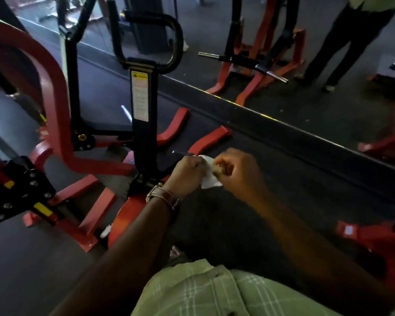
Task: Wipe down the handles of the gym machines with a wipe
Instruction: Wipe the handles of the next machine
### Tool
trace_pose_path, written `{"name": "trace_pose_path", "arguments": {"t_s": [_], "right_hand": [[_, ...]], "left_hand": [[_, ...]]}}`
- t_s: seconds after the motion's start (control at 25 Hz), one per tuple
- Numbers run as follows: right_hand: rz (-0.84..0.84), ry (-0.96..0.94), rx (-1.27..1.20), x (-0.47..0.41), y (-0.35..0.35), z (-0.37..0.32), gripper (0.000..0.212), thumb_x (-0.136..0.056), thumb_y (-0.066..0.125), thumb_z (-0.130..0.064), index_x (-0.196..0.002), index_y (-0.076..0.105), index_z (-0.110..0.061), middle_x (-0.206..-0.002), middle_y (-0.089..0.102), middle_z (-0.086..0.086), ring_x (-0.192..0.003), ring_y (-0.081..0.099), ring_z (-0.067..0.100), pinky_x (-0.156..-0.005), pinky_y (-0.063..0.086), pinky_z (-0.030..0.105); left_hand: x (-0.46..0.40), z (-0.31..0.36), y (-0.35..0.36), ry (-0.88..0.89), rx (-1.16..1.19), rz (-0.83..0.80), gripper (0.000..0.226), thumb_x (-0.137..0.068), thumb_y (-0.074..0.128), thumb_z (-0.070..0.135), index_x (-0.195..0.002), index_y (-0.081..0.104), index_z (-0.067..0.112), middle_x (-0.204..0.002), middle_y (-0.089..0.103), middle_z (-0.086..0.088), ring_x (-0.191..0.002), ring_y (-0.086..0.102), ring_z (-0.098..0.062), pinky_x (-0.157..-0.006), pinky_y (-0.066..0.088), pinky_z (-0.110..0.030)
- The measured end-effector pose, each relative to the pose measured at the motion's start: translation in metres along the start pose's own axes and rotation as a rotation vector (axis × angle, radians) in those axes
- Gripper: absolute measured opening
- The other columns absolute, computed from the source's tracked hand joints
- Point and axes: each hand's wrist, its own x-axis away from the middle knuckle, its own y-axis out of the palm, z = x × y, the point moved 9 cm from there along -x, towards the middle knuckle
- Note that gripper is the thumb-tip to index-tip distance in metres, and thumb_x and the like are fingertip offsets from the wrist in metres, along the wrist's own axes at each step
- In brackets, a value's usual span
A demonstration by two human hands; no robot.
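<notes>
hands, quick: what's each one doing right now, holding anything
Left hand: fingers curled, pinching the white wipe.
Right hand: fingers curled, pinching the same wipe from its other side.

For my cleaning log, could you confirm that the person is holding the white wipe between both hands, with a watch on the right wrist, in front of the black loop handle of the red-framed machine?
Not quite: the head view shows the watch on the left wrist, not the right. The rest holds: the left hand and right hand both hold the white wipe, in front of the black loop handle of the red-framed machine.
</notes>
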Motion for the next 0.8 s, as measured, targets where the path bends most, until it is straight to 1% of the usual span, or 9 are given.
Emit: {"name": "trace_pose_path", "arguments": {"t_s": [0.08,0.16,0.24,0.32,0.4,0.48,0.52,0.72,0.8], "right_hand": [[-0.09,-0.157,0.06,0.009,0.033,-0.009,0.018,-0.078,0.077,-0.008,-0.096,0.075,-0.014,-0.096,0.07,0.003,-0.085,0.066,0.018,-0.077,0.056,0.031],[-0.153,-0.22,0.023,0.008,0.051,-0.01,0.018,-0.08,0.077,-0.014,-0.098,0.075,-0.016,-0.098,0.071,0.002,-0.086,0.068,0.018,-0.077,0.057,0.032],[0.052,-0.159,-0.081,-0.013,0.037,-0.002,0.014,-0.081,0.078,-0.021,-0.093,0.072,-0.016,-0.09,0.067,0.0,-0.079,0.063,0.011,-0.071,0.053,0.024],[0.285,0.153,-0.228,-0.046,0.028,0.035,0.028,-0.079,0.081,-0.026,-0.101,0.066,-0.017,-0.095,0.061,-0.003,-0.082,0.059,0.006,-0.07,0.048,0.016],[0.11,0.605,-0.717,-0.08,0.07,0.068,0.047,-0.082,0.079,-0.031,-0.121,0.061,-0.012,-0.105,0.065,-0.001,-0.09,0.064,0.009,-0.074,0.052,0.02],[-0.183,0.745,-1.27,-0.112,0.123,0.051,0.054,-0.089,0.067,-0.029,-0.13,0.056,0.004,-0.11,0.069,0.014,-0.095,0.069,0.021,-0.079,0.057,0.032],[-0.263,0.752,-1.366,-0.127,0.138,0.04,0.051,-0.09,0.061,-0.027,-0.128,0.058,0.008,-0.113,0.068,0.02,-0.099,0.068,0.026,-0.085,0.058,0.038],[-0.147,0.912,-1.309,-0.203,0.19,0.035,0.026,-0.09,0.061,-0.004,-0.113,0.064,0.009,-0.122,0.064,0.032,-0.115,0.061,0.045,-0.103,0.048,0.055],[-0.078,0.968,-1.274,-0.236,0.2,0.041,0.016,-0.093,0.06,-0.001,-0.106,0.067,0.005,-0.116,0.068,0.028,-0.114,0.063,0.042,-0.104,0.048,0.055]], "left_hand": [[-0.007,-0.013,-0.008,-0.141,0.459,0.054,0.023,-0.089,0.057,0.019,-0.079,0.076,0.011,-0.082,0.071,-0.009,-0.083,0.068,-0.027,-0.08,0.054,-0.039],[-0.016,-0.026,-0.022,-0.19,0.648,0.144,0.026,-0.095,0.06,0.022,-0.088,0.078,0.005,-0.092,0.074,-0.02,-0.086,0.07,-0.032,-0.082,0.055,-0.043],[-0.03,-0.028,-0.036,-0.103,0.633,0.129,0.019,-0.094,0.063,0.011,-0.104,0.074,-0.001,-0.103,0.072,-0.026,-0.094,0.07,-0.039,-0.086,0.055,-0.048],[-0.048,-0.032,-0.055,-0.031,0.553,0.104,0.021,-0.094,0.061,0.003,-0.113,0.071,0.001,-0.107,0.072,-0.023,-0.1,0.069,-0.042,-0.088,0.056,-0.052],[-0.068,-0.036,-0.072,-0.03,0.507,0.111,0.022,-0.093,0.063,0.003,-0.113,0.072,0.004,-0.107,0.073,-0.021,-0.102,0.068,-0.044,-0.09,0.056,-0.055],[-0.092,-0.039,-0.093,-0.017,0.495,0.108,0.021,-0.089,0.068,0.001,-0.109,0.074,0.005,-0.104,0.073,-0.021,-0.1,0.069,-0.043,-0.089,0.055,-0.057],[-0.104,-0.04,-0.107,-0.014,0.477,0.11,0.021,-0.087,0.069,0.0,-0.107,0.075,0.005,-0.102,0.074,-0.021,-0.097,0.071,-0.039,-0.087,0.056,-0.054],[-0.158,-0.05,-0.21,0.046,0.195,0.279,0.019,-0.082,0.08,0.011,-0.101,0.077,0.01,-0.097,0.077,-0.009,-0.091,0.074,-0.025,-0.082,0.061,-0.043],[-0.172,-0.067,-0.249,0.0,0.312,0.417,0.015,-0.082,0.078,0.005,-0.097,0.078,0.009,-0.094,0.077,-0.009,-0.086,0.074,-0.021,-0.082,0.061,-0.038]]}}
